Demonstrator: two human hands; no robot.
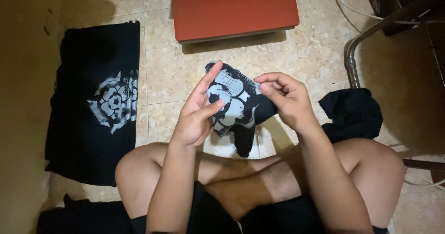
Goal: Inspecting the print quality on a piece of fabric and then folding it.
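Both hands up over the crossed legs — left hand [197, 111] and right hand [282, 99] pinching a small black cloth with a white printed pattern [234, 104] between them, above the beige tiled floor [315, 48].

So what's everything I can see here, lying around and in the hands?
small printed cloth: one, black with a white pattern, held up between both hands
folded shirt: one, black with a white print, flat on the floor at left
crumpled cloth: one, black, on the floor at right
low box: one, red, on the floor at top
metal chair frame: one, grey, top right
tiled floor: beige
left hand: pinching the cloth's left edge
right hand: pinching its right edge
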